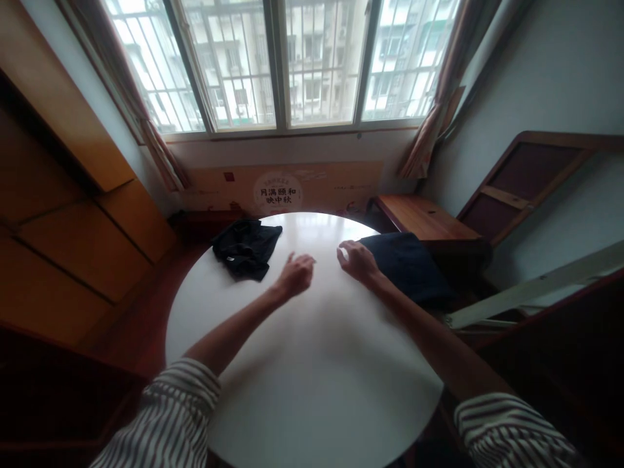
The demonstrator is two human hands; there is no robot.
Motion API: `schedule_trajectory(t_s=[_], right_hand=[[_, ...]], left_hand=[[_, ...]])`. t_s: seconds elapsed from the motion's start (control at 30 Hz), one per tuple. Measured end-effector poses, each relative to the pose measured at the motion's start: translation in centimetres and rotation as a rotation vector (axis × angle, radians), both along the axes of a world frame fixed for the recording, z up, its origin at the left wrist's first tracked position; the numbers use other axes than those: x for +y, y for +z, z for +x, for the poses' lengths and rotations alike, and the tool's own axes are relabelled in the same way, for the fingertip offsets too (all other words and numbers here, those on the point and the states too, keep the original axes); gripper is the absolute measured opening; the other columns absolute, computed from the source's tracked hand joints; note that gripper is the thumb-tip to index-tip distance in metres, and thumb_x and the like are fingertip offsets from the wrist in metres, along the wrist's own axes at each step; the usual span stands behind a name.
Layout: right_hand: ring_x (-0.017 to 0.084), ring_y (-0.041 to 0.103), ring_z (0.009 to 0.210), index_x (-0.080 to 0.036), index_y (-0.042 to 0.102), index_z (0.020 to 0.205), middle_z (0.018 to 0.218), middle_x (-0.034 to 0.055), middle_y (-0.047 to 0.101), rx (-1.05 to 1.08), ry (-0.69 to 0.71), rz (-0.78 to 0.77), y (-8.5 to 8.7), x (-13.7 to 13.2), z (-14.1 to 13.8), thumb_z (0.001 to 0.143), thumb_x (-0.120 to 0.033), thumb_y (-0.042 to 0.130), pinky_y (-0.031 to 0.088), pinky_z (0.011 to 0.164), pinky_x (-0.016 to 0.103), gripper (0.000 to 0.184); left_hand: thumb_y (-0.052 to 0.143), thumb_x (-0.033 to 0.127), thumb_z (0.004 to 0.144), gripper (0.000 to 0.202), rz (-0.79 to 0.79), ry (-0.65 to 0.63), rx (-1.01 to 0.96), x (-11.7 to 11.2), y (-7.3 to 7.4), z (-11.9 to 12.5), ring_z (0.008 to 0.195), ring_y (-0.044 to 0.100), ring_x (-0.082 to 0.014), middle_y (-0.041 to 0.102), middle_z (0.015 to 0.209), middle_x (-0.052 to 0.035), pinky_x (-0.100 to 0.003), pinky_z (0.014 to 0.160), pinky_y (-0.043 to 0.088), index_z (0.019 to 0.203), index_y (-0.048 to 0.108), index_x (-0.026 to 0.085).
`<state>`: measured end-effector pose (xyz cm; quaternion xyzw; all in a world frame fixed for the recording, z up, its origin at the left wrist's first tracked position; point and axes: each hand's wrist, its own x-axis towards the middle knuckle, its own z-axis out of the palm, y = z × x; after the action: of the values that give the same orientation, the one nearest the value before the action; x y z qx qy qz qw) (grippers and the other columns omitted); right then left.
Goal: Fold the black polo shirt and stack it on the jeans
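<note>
My left hand [296, 273] hovers over the middle of the round white table [312, 390], fingers loosely curled and apart, with nothing in it. To its left lies a crumpled black garment [246, 247] with a small white tag; its exact kind cannot be made out. My right hand [357, 259] is held up with bent, spread fingers and holds nothing. Just beside it, at the right edge of the table, a dark navy folded cloth [409, 266] lies flat, partly behind my right forearm.
Beyond the table stand a low wooden bench [431, 218] and a printed banner [322, 185] beneath the barred window [322, 65]. Wooden cabinets [63, 260] line the left side. A pale metal rail [536, 286] slants in close on the right.
</note>
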<state>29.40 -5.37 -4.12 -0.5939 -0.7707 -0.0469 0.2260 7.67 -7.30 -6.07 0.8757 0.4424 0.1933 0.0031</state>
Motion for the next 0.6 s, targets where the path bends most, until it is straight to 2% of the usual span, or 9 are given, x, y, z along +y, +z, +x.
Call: schedule_trajectory(t_s=[0.07, 0.1, 0.17, 0.23, 0.3, 0.4, 0.5, 0.6], right_hand=[[0.023, 0.065, 0.084, -0.017, 0.07, 0.091, 0.096, 0.0123, 0.072, -0.008, 0.065, -0.025, -0.9, -1.8, -1.9, 0.099, -0.032, 0.038, 0.043, 0.076, 0.03, 0.036], [0.021, 0.064, 0.077, -0.017, 0.069, 0.084, 0.089, 0.0108, 0.072, -0.013, 0.095, -0.037, -1.4, -2.5, -2.7, 0.099, -0.033, 0.039, 0.042, 0.071, 0.029, 0.037], [0.019, 0.062, 0.068, -0.018, 0.067, 0.074, 0.079, 0.0087, 0.071, -0.019, 0.143, -0.053, -2.5, -3.1, -3.9, 0.098, -0.033, 0.042, 0.038, 0.065, 0.027, 0.038], [0.017, 0.06, 0.063, -0.018, 0.065, 0.071, 0.074, 0.0079, 0.069, -0.015, 0.171, -0.057, -3.7, -3.1, -4.7, 0.097, -0.031, 0.043, 0.034, 0.062, 0.027, 0.036], [0.016, 0.057, 0.06, -0.018, 0.063, 0.067, 0.07, 0.0076, 0.068, 0.0, 0.18, -0.053, -4.9, -2.6, -4.9, 0.096, -0.029, 0.044, 0.031, 0.06, 0.027, 0.036], [0.015, 0.054, 0.059, -0.018, 0.059, 0.063, 0.066, 0.0064, 0.064, 0.038, 0.198, -0.035, -6.2, -2.0, -4.6, 0.095, -0.027, 0.044, 0.031, 0.06, 0.028, 0.036], [0.015, 0.053, 0.06, -0.019, 0.057, 0.064, 0.066, 0.0051, 0.061, 0.089, 0.233, -0.007, -6.9, -1.8, -4.2, 0.096, -0.028, 0.043, 0.035, 0.062, 0.027, 0.036], [0.017, 0.055, 0.065, -0.019, 0.06, 0.07, 0.071, 0.0053, 0.06, 0.155, 0.274, 0.033, -7.1, -1.7, -4.1, 0.096, -0.027, 0.042, 0.042, 0.066, 0.028, 0.033]], left_hand=[[0.042, 0.019, 0.096, 0.031, 0.025, 0.386, -0.081, 2.7, 0.4, -5.8, 0.129, 0.049, -0.0265, 0.061, 0.133, -0.0102, -0.051, 0.116, 0.026, 0.119, 0.062, 0.015], [0.039, 0.021, 0.098, 0.033, 0.048, 0.501, -0.113, 3.7, 0.4, -8.4, 0.135, 0.042, -0.0296, 0.057, 0.137, -0.0117, -0.053, 0.116, 0.024, 0.122, 0.06, 0.014], [0.041, 0.031, 0.099, 0.039, 0.06, 0.689, -0.165, 4.8, -0.3, -12.6, 0.14, 0.03, -0.0399, 0.05, 0.142, -0.016, -0.061, 0.112, 0.024, 0.131, 0.053, 0.012], [0.05, 0.042, 0.095, 0.053, 0.041, 0.795, -0.202, 5.1, -1.7, -15.1, 0.138, 0.027, -0.0465, 0.046, 0.144, -0.0189, -0.062, 0.108, 0.028, 0.136, 0.048, 0.009], [0.054, 0.046, 0.093, 0.058, 0.03, 0.817, -0.219, 5.2, -3.0, -16.3, 0.134, 0.031, -0.0445, 0.047, 0.141, -0.0196, -0.056, 0.108, 0.031, 0.134, 0.049, 0.006], [0.05, 0.033, 0.095, 0.04, 0.045, 0.763, -0.223, 5.3, -4.2, -16.5, 0.126, 0.042, -0.0342, 0.056, 0.128, -0.0177, -0.047, 0.111, 0.031, 0.12, 0.057, 0.004], [0.052, 0.021, 0.09, 0.027, 0.048, 0.702, -0.236, 5.4, -4.1, -16.4, 0.114, 0.05, -0.0278, 0.063, 0.113, -0.013, -0.044, 0.11, 0.035, 0.112, 0.061, 0.007], [0.054, 0.013, 0.085, 0.027, 0.039, 0.616, -0.252, 5.1, -3.6, -16.0, 0.108, 0.056, -0.0257, 0.065, 0.111, -0.0104, -0.041, 0.104, 0.042, 0.111, 0.062, 0.01]])
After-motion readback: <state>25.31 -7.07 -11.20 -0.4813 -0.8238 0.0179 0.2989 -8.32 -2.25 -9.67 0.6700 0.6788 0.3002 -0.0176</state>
